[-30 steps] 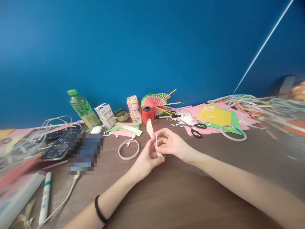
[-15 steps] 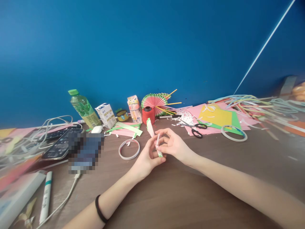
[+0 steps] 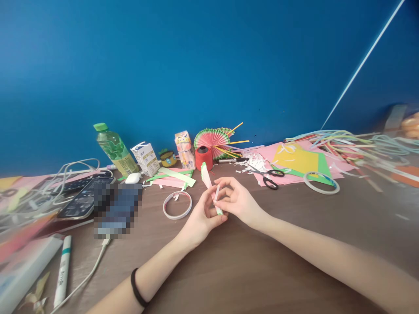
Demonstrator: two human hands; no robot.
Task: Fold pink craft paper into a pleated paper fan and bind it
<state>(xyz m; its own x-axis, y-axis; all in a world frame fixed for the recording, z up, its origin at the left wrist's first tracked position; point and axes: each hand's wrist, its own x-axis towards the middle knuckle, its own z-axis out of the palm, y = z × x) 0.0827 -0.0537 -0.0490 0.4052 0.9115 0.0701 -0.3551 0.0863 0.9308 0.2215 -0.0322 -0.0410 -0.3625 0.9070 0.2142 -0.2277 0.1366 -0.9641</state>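
My left hand (image 3: 198,220) is closed around a narrow folded pink paper (image 3: 206,175) with green-and-white ends. The upper end of the paper rises above the fingers, and its middle is partly covered by them. My right hand (image 3: 244,206) meets it from the right, thumb and fingers pinched at a thin white strip (image 3: 217,192) that stands up from the paper. Whether the strip is still stuck to the paper at its base is hard to see. Left of my hands lies a roll of double-sided tape (image 3: 177,216). Behind them stands a red spool of thread (image 3: 203,160).
A pleated pink-and-green paper fan (image 3: 212,138) with yellow sticks leans at the wall. Black scissors (image 3: 271,182), coloured sheets (image 3: 297,159) and another tape roll (image 3: 307,186) lie right. Leftward are a green-capped bottle (image 3: 114,148), a carton (image 3: 146,159), phones (image 3: 87,196) and a marker (image 3: 63,272).
Almost nothing differs. Both hands keep the same grip on the paper and strip, with only a very slight shift of the fingers.
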